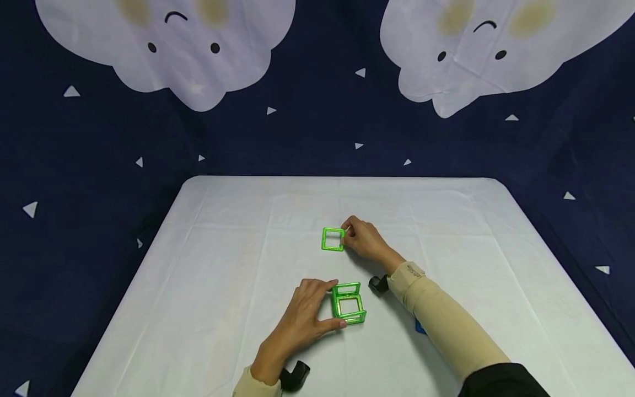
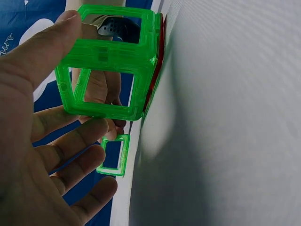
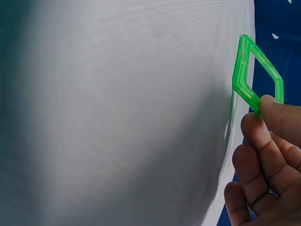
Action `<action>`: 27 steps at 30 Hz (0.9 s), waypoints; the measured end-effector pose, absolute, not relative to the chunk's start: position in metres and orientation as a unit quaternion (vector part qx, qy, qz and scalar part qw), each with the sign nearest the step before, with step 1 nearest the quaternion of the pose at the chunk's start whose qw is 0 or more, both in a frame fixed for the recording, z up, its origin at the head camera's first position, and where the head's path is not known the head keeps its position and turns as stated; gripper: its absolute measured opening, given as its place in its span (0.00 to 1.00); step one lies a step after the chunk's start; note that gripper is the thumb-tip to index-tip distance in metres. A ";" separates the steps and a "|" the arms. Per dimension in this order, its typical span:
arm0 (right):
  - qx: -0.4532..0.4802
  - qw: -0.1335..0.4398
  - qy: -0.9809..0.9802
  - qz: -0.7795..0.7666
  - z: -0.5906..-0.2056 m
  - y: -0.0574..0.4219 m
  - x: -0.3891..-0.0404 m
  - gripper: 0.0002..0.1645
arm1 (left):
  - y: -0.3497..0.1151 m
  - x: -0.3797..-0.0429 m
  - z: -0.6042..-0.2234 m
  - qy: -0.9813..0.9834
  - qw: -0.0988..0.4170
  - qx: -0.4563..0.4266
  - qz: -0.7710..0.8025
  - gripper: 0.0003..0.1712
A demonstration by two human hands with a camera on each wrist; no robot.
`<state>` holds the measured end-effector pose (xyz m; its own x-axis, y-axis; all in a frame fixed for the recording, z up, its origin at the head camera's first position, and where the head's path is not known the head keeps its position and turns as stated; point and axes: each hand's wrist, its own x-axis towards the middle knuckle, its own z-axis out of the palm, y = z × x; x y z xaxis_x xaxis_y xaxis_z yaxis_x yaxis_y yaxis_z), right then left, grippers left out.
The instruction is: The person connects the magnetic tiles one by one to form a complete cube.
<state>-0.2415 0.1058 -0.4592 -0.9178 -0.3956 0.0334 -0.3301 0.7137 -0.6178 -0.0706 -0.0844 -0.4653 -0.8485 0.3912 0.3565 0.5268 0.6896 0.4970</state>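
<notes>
My right hand point(image 1: 364, 240) pinches one edge of a green square magnetic tile point(image 1: 323, 239) between thumb and fingers, over the farther part of the table. Its open frame appears tilted in the right wrist view, with the thumb point(image 3: 277, 115) at a lower corner. Nearer to me, the left hand point(image 1: 300, 317) holds a box-like structure of green magnetic tiles point(image 1: 349, 318), thumb on the near side and index finger on the far side. Under that structure, a red tile point(image 2: 157, 61) lies against the white cloth in the left wrist view.
A blue piece point(image 1: 419, 327) lies partly hidden beneath my right forearm. White cloth covers the table point(image 1: 238, 242); beyond its far edge hangs a dark blue backdrop point(image 1: 317, 132) with clouds. Black wrist devices point(image 1: 296, 376) sit close to the tabletop.
</notes>
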 end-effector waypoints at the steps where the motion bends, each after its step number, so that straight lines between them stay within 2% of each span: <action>1: -0.195 0.051 0.923 -0.327 -0.459 0.106 -0.241 0.16 | -0.084 -0.071 -0.465 -0.913 0.112 -0.251 -0.303 0.46; 8: -0.192 0.055 0.919 -0.339 -0.458 0.108 -0.240 0.15 | -0.085 -0.070 -0.464 -0.913 0.108 -0.249 -0.305 0.46; 15: -0.190 0.049 0.920 -0.341 -0.455 0.111 -0.236 0.08 | -0.084 -0.071 -0.465 -0.913 0.110 -0.249 -0.304 0.46; 27: -0.143 -0.027 0.916 -0.373 -0.439 0.131 -0.207 0.07 | -0.084 -0.070 -0.465 -0.912 0.121 -0.248 -0.303 0.46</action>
<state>-0.2066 0.1315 -0.4387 -0.9577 -0.2422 0.1556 -0.2820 0.6812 -0.6756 -0.0698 -0.0842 -0.4653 -0.8480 0.3789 0.3706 0.5253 0.6941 0.4923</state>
